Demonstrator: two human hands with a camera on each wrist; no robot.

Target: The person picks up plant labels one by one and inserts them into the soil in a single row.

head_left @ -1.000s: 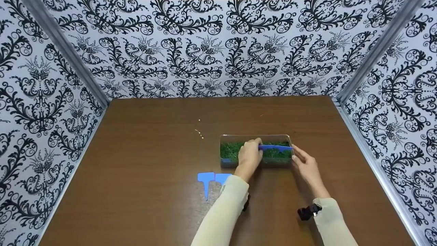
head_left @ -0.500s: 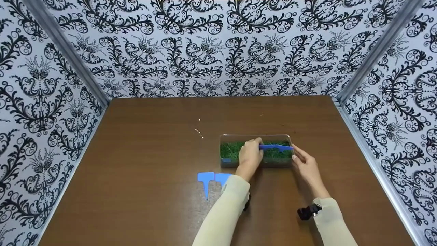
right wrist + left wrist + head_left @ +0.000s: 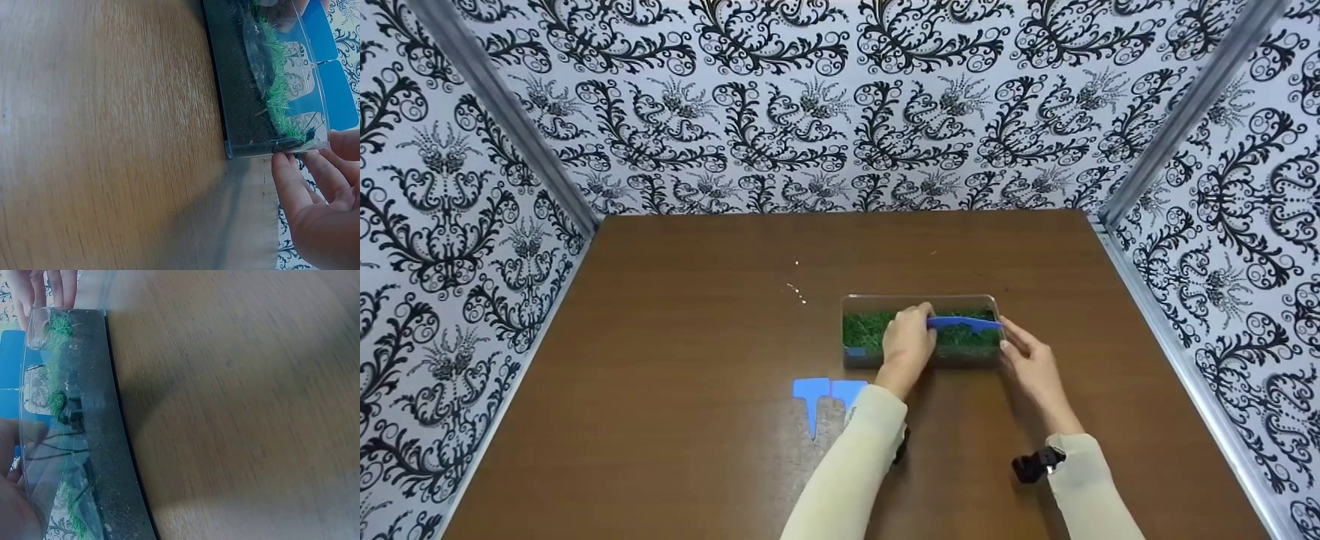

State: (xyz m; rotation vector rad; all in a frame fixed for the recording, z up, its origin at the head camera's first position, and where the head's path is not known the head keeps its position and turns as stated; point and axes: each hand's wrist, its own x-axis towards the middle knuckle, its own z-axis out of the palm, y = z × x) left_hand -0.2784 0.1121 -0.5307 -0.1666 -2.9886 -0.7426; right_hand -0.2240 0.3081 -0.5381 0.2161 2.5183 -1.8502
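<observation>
Table point(image 3: 660, 420): brown, wood-grained; streaks and soft shadow on its surface in both wrist views. Pale specks point(image 3: 803, 302) left of centre toward the back, a short broken line plus one apart; crumbs or glints, cannot tell. Back wall point(image 3: 780, 112), left wall point(image 3: 450, 217), right wall point(image 3: 1245, 217): white, black floral scrollwork. Grey posts point(image 3: 502, 112) at both back corners.

No text, label, brand, number or sign can be read in any view.
</observation>
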